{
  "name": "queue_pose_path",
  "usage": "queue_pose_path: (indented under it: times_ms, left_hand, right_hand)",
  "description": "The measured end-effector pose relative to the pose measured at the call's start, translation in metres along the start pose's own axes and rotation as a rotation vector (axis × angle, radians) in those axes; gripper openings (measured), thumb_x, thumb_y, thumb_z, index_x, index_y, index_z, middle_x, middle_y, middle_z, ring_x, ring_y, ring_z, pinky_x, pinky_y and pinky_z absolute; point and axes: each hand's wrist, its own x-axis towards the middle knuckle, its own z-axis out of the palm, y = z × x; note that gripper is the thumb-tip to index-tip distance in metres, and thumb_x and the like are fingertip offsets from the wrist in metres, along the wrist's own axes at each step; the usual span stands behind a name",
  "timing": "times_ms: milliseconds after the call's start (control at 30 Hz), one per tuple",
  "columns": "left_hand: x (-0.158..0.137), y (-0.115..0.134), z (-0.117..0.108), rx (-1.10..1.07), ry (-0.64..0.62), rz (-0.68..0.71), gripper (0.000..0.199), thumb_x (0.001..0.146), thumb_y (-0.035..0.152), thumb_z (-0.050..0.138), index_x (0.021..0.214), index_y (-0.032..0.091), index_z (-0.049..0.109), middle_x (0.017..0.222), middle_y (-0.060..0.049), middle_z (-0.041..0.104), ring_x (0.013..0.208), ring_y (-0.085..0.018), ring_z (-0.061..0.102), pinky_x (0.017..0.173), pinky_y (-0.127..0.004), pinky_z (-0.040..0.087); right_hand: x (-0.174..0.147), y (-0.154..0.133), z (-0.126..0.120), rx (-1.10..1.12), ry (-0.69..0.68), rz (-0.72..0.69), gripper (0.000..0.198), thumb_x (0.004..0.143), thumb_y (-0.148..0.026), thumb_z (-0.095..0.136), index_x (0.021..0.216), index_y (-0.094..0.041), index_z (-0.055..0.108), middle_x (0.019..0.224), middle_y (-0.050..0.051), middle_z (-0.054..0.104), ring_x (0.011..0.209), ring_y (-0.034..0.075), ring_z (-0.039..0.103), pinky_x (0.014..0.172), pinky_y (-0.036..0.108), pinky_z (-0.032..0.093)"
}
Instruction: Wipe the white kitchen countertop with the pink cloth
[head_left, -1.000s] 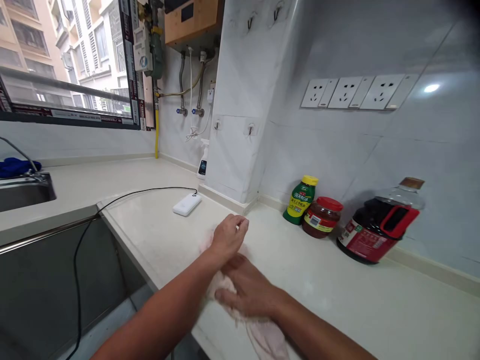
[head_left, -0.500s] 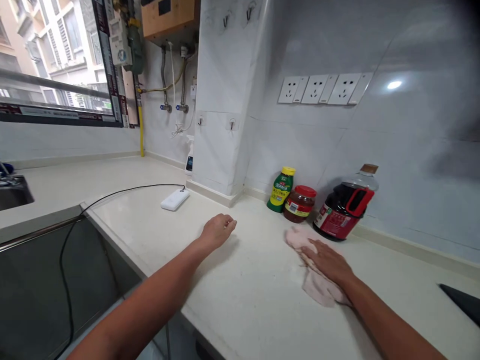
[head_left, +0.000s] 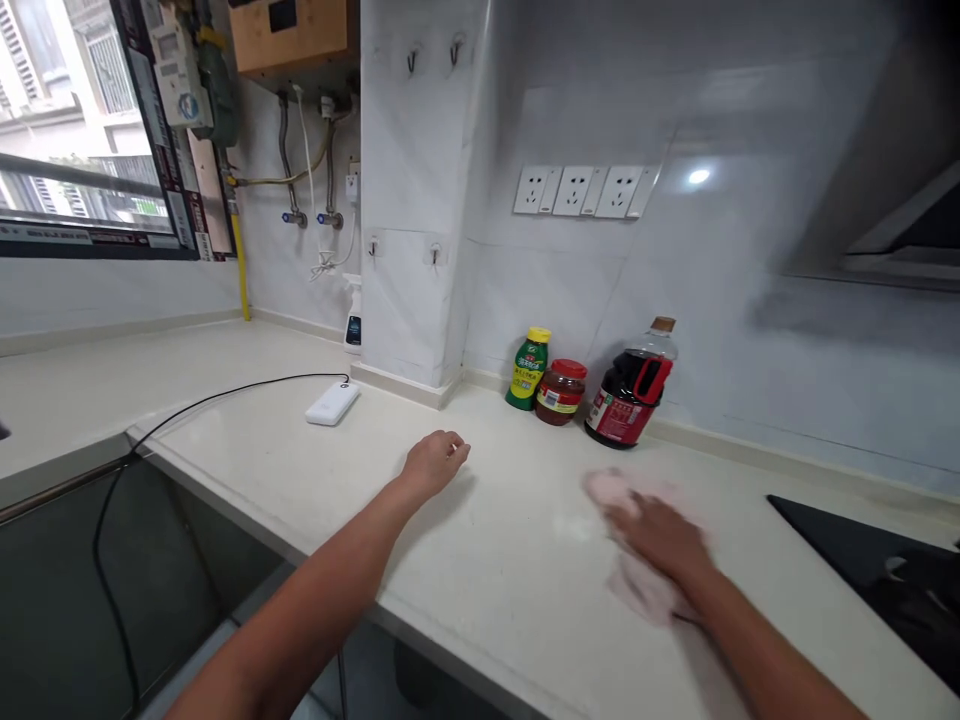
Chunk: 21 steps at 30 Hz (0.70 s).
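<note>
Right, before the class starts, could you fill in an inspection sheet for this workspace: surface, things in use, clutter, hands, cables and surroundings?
Surface: pale countertop, glossy.
Things in use: pink cloth, under the right hand, blurred.
Clutter: green bottle, red-lidded jar and red-handled jug near the wall; white device; spray bottle.
Hands: left hand loosely curled, nothing seen in it; right hand on the cloth, too blurred to judge its grip.
Cables: black cable from the white device, over the counter edge.
Surroundings: window, wall sockets, black panel at right.
</note>
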Motion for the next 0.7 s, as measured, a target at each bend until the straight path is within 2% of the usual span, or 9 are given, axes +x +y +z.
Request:
queue_pose_path:
  times_ms: [67,133,200,267,333,433,500,600,700]
  left_hand:
    - [-0.010,0.001,-0.004,0.005,-0.012,0.012,0.030,0.096,0.035,0.047,0.100,0.019,0.072,0.105,-0.008,0.072,0.093,-0.021,0.067,0.079,-0.030,0.050]
    - [-0.025,-0.004,-0.015,0.010,-0.023,0.039,0.029,0.096,0.036,0.048,0.101,0.020,0.072,0.106,-0.008,0.072,0.096,-0.021,0.067,0.081,-0.029,0.051]
    - [-0.045,-0.017,-0.032,0.016,-0.002,0.064,0.030,0.095,0.039,0.049,0.104,0.020,0.072,0.108,-0.008,0.072,0.100,-0.021,0.067,0.085,-0.030,0.051]
    - [-0.067,-0.037,-0.051,0.049,0.070,0.050,0.033,0.095,0.040,0.048,0.106,0.020,0.072,0.110,-0.009,0.071,0.104,-0.023,0.066,0.090,-0.032,0.050]
    - [-0.087,-0.063,-0.068,0.117,0.152,0.001,0.034,0.095,0.041,0.047,0.105,0.020,0.072,0.111,-0.009,0.071,0.107,-0.025,0.065,0.093,-0.035,0.049]
    - [-0.109,-0.095,-0.081,0.248,0.186,-0.066,0.035,0.096,0.041,0.044,0.101,0.023,0.073,0.113,-0.009,0.072,0.111,-0.027,0.064,0.097,-0.038,0.048]
    - [-0.118,-0.106,-0.082,0.318,0.190,-0.080,0.035,0.096,0.043,0.044,0.100,0.025,0.074,0.118,-0.009,0.071,0.118,-0.028,0.061,0.100,-0.040,0.046]
    - [-0.123,-0.109,-0.077,0.355,0.230,-0.097,0.036,0.095,0.047,0.045,0.103,0.027,0.074,0.128,-0.008,0.069,0.127,-0.029,0.056,0.106,-0.042,0.042]
    - [-0.122,-0.107,-0.076,0.312,0.245,-0.116,0.038,0.094,0.050,0.046,0.104,0.027,0.074,0.127,-0.007,0.070,0.126,-0.031,0.057,0.107,-0.044,0.041]
  right_hand:
    - [-0.005,-0.070,0.009,0.056,-0.037,-0.247,0.069,0.097,-0.054,0.033,0.151,-0.013,0.045,0.158,0.015,0.039,0.149,0.031,0.031,0.120,0.047,0.026]
    - [-0.021,-0.136,0.012,0.114,-0.068,-0.447,0.070,0.098,-0.058,0.034,0.153,-0.016,0.042,0.161,0.015,0.033,0.150,0.032,0.026,0.120,0.049,0.024]
    - [-0.047,-0.188,0.013,0.169,-0.102,-0.620,0.072,0.097,-0.063,0.039,0.154,-0.018,0.041,0.163,0.016,0.029,0.151,0.034,0.023,0.121,0.051,0.022]
    - [-0.078,-0.220,0.012,0.218,-0.138,-0.781,0.072,0.095,-0.064,0.044,0.154,-0.022,0.040,0.164,0.015,0.027,0.152,0.034,0.021,0.122,0.051,0.019]
    - [-0.105,-0.232,0.013,0.257,-0.170,-0.919,0.068,0.095,-0.061,0.048,0.154,-0.027,0.041,0.164,0.011,0.027,0.152,0.031,0.020,0.123,0.049,0.018]
    - [-0.122,-0.219,0.015,0.290,-0.188,-1.011,0.061,0.094,-0.055,0.051,0.150,-0.032,0.046,0.163,0.004,0.032,0.151,0.025,0.024,0.123,0.043,0.020]
    - [-0.115,-0.192,0.014,0.292,-0.168,-0.957,0.058,0.093,-0.052,0.050,0.148,-0.031,0.049,0.160,0.001,0.038,0.150,0.022,0.029,0.123,0.040,0.022]
    - [-0.092,-0.124,0.008,0.261,-0.090,-0.723,0.063,0.094,-0.053,0.036,0.146,-0.020,0.053,0.156,0.006,0.045,0.147,0.025,0.035,0.122,0.044,0.025]
    - [-0.081,-0.025,-0.002,0.191,0.008,-0.426,0.077,0.090,-0.056,0.024,0.138,-0.007,0.058,0.148,0.018,0.051,0.142,0.034,0.041,0.119,0.055,0.030]
